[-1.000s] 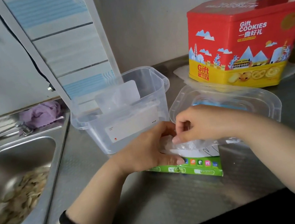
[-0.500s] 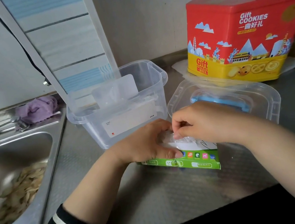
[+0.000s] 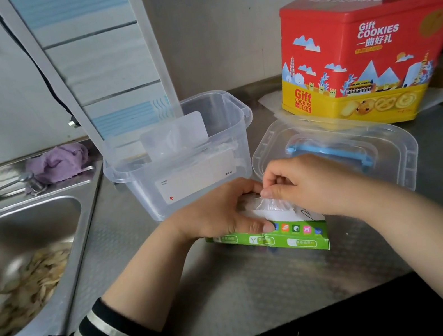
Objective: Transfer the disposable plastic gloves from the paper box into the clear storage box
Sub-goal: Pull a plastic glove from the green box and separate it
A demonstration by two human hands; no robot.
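My left hand (image 3: 216,213) grips the paper box (image 3: 282,237) in the lower middle of the frame, thumb pressed on its green front edge and fingers curled over the top. My right hand (image 3: 305,182) sits just right of it, thumb and forefinger pinching a crinkled tuft of the disposable plastic gloves (image 3: 273,206) that stands up from the box's opening. The paper box lies flat on the steel counter (image 3: 237,298).

Just above my hands, at frame centre, stands the clear storage box (image 3: 183,159), uncovered, with a white label on its front wall and some clear packets inside. Its lid (image 3: 390,156), with a blue handle, lies on the counter to the right, partly behind my right hand. A red and yellow cookie tin (image 3: 366,53) stands in the upper right. The sink (image 3: 21,247) fills the left side, with pale scraps in its basin and a purple cloth (image 3: 58,164) on its back rim.
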